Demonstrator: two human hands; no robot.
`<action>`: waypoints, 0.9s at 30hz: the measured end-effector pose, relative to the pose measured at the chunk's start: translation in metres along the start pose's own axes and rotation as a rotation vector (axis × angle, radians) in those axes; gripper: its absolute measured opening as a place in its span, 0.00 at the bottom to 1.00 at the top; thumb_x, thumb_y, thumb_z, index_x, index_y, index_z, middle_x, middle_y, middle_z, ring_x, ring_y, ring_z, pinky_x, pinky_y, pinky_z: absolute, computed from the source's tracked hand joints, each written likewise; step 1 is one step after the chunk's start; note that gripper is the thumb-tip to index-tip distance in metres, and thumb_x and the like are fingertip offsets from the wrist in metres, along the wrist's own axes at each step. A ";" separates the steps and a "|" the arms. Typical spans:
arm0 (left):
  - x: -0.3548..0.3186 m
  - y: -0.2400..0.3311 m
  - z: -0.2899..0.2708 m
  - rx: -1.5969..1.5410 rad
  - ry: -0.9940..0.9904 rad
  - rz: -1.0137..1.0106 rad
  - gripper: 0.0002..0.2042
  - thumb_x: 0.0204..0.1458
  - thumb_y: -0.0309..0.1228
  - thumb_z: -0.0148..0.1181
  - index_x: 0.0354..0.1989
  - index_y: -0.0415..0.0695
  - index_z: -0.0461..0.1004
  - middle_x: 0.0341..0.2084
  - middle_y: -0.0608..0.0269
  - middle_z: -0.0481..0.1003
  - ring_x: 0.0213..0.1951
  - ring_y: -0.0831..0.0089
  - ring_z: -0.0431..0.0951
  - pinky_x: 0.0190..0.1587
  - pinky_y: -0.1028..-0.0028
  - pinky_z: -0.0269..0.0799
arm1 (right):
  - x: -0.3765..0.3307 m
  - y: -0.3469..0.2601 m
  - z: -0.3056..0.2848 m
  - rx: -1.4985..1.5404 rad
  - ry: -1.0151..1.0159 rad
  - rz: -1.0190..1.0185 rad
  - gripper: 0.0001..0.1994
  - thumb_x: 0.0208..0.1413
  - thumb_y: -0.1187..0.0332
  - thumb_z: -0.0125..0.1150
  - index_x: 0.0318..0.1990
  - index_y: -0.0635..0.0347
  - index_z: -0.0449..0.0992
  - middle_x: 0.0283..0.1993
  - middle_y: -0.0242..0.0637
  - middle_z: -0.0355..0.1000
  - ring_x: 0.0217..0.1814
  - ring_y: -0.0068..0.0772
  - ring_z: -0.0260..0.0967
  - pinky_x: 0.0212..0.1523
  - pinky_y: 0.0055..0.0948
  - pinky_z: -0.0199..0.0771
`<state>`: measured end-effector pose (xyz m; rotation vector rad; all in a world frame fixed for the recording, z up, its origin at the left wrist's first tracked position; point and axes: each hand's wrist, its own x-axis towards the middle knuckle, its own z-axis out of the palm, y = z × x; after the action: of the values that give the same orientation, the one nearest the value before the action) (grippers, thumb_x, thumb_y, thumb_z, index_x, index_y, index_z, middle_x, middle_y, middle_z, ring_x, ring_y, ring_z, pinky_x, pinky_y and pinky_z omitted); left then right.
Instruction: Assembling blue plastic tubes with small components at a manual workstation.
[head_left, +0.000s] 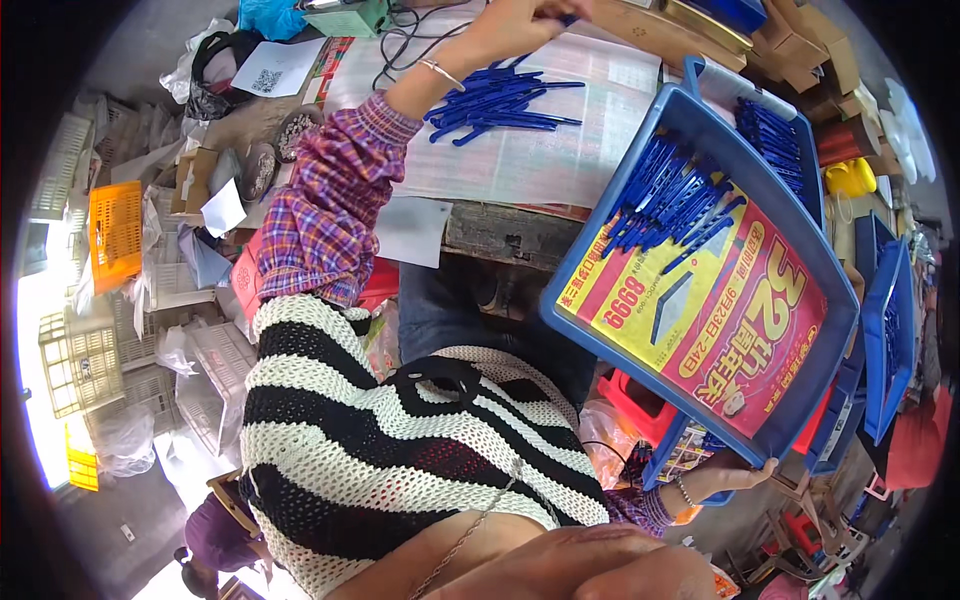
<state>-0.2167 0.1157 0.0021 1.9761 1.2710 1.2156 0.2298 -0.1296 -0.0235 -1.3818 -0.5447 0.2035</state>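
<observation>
My left hand (525,25) reaches over the far side of the table, partly cut off by the upper edge. Its fingers are closed, and a small dark-blue piece (568,19) shows at their tips. Below it, slim blue pen-like sticks (505,100) lie in a loose pile on the table. My right hand (722,480) grips the near right corner of a large blue plastic tray (570,290). The tray tilts toward me from the table's edge. Inside, more blue sticks (660,195) lie bunched at its far left, on a yellow and red printed sheet (745,300).
Another blue tray (812,150) with blue sticks sits behind the large one. Further blue trays (885,330) stand at the right. Cardboard boxes (795,45) edge the table's back right. White crates (80,360) and an orange basket (116,235) stand at the left.
</observation>
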 end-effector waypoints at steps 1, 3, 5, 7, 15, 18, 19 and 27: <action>-0.003 -0.026 0.001 -0.002 -0.002 0.002 0.14 0.44 0.18 0.53 0.41 0.39 0.72 0.30 0.66 0.73 0.32 0.79 0.70 0.36 0.79 0.68 | -0.001 0.000 0.001 -0.029 0.006 0.004 0.22 0.53 0.53 0.50 0.45 0.65 0.69 0.51 0.42 0.65 0.52 0.36 0.62 0.54 0.35 0.62; -0.010 -0.057 0.005 0.496 -0.016 0.055 0.14 0.44 0.20 0.51 0.40 0.46 0.75 0.31 0.57 0.77 0.32 0.64 0.77 0.38 0.70 0.71 | -0.003 -0.002 -0.001 -0.067 0.024 0.001 0.22 0.53 0.53 0.49 0.45 0.65 0.68 0.51 0.42 0.64 0.52 0.36 0.62 0.54 0.35 0.62; -0.021 -0.067 0.008 0.555 -0.049 0.057 0.14 0.43 0.19 0.51 0.39 0.46 0.75 0.32 0.56 0.76 0.33 0.61 0.76 0.38 0.67 0.71 | -0.003 -0.001 -0.005 -0.239 -0.116 -0.102 0.23 0.55 0.52 0.47 0.47 0.64 0.67 0.53 0.43 0.63 0.54 0.36 0.61 0.55 0.36 0.61; -0.028 -0.074 0.011 0.615 -0.081 0.059 0.15 0.42 0.19 0.51 0.38 0.47 0.74 0.33 0.55 0.76 0.34 0.58 0.76 0.39 0.65 0.70 | -0.001 0.008 -0.014 -0.185 -0.134 -0.077 0.24 0.57 0.51 0.45 0.49 0.64 0.65 0.55 0.43 0.61 0.56 0.37 0.59 0.57 0.36 0.59; -0.037 -0.084 0.023 0.686 -0.222 0.061 0.16 0.42 0.17 0.52 0.41 0.46 0.72 0.33 0.56 0.75 0.36 0.58 0.75 0.39 0.64 0.70 | -0.006 -0.007 -0.003 -0.182 -0.086 -0.006 0.28 0.56 0.49 0.45 0.52 0.67 0.63 0.56 0.44 0.59 0.57 0.39 0.57 0.58 0.37 0.57; -0.040 -0.088 0.024 0.686 -0.229 0.034 0.15 0.41 0.18 0.53 0.40 0.46 0.73 0.33 0.56 0.75 0.38 0.57 0.74 0.41 0.62 0.69 | -0.005 -0.006 -0.003 -0.168 -0.083 0.021 0.27 0.55 0.49 0.46 0.51 0.67 0.63 0.56 0.45 0.59 0.57 0.38 0.57 0.58 0.36 0.58; -0.041 -0.090 0.024 0.703 -0.228 0.042 0.15 0.42 0.19 0.53 0.40 0.46 0.72 0.32 0.56 0.75 0.38 0.57 0.74 0.41 0.63 0.69 | -0.004 -0.005 -0.004 -0.164 -0.093 0.019 0.27 0.55 0.50 0.45 0.51 0.67 0.63 0.56 0.45 0.59 0.57 0.38 0.57 0.57 0.36 0.58; -0.041 -0.097 0.025 0.615 -0.228 0.012 0.14 0.43 0.21 0.55 0.40 0.45 0.72 0.28 0.56 0.75 0.35 0.58 0.75 0.39 0.64 0.70 | 0.014 0.013 -0.014 0.001 0.009 0.067 0.27 0.50 0.53 0.53 0.50 0.66 0.67 0.53 0.42 0.66 0.53 0.38 0.63 0.54 0.37 0.64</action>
<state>-0.2456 0.1239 -0.1019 2.4541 1.6418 0.6090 0.2503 -0.1329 -0.0343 -1.4002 -0.4911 0.2519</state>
